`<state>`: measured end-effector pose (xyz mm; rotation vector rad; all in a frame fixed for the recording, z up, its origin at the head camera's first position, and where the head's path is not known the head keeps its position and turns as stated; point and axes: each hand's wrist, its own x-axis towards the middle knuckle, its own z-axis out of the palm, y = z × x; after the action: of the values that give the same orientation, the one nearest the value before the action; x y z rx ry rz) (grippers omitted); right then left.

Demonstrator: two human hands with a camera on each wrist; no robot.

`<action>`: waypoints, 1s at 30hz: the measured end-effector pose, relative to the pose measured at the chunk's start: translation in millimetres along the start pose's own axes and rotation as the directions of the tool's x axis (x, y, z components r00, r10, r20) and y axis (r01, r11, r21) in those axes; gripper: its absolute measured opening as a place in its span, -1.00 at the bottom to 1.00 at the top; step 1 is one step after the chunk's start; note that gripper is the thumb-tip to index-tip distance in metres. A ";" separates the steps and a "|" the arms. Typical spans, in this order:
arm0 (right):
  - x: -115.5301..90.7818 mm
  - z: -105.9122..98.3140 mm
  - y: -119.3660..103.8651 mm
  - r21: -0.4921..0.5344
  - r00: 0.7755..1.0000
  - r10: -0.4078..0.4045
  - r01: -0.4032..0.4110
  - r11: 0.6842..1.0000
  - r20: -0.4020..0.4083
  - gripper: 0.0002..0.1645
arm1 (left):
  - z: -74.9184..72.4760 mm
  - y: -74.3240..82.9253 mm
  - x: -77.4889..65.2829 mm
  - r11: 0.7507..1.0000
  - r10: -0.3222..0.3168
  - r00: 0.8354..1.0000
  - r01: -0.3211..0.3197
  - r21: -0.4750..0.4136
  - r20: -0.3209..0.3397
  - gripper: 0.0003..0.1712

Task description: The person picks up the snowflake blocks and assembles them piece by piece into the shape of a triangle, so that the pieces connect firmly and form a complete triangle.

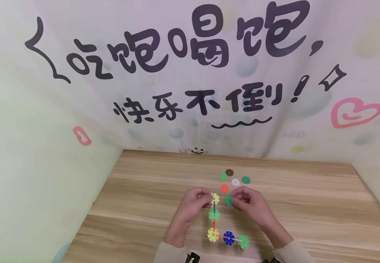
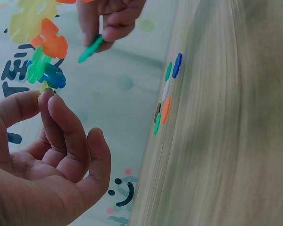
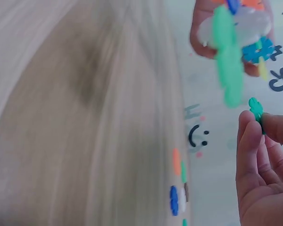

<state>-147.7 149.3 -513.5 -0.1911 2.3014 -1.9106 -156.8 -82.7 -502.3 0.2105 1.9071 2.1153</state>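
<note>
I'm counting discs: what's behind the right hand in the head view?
Beyond the right hand: a white disc and a dark green disc. The hand probably covers the loose blue disc the left wrist view shows.

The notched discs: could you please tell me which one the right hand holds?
The right hand pinches a dark green disc, the only one neither joined into the chain nor lying on the table.

I see an L-shaped chain (image 1: 214, 215) of notched, multicoloured discs at the lower centre of the frame, its top yellow disc (image 1: 216, 198) pinched in my left grip (image 1: 194, 205); just right, my right grip (image 1: 250, 203) pinches a single green disc (image 1: 228, 200).
</note>
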 end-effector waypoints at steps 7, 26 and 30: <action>-5.9 4.0 -12.0 0.004 0.999 -0.042 0.042 0.999 0.022 -0.73 | -0.6 -0.7 -1.2 1.000 -0.010 1.000 0.010 -0.002 0.003 -0.82; -7.9 16.7 -21.8 -0.226 0.987 -0.152 0.138 0.964 -0.044 -0.78 | 3.3 -2.8 -0.3 1.000 0.008 1.000 -0.008 0.028 0.023 -0.83; -7.4 17.9 -23.2 -0.256 0.983 -0.175 0.153 0.954 -0.064 -0.77 | 2.9 -1.9 0.0 0.999 0.015 1.000 -0.016 0.040 0.024 -0.85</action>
<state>-136.9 129.2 -493.7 -0.3448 2.6594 -1.7213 -155.7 -79.8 -503.9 0.2587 1.9417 2.0766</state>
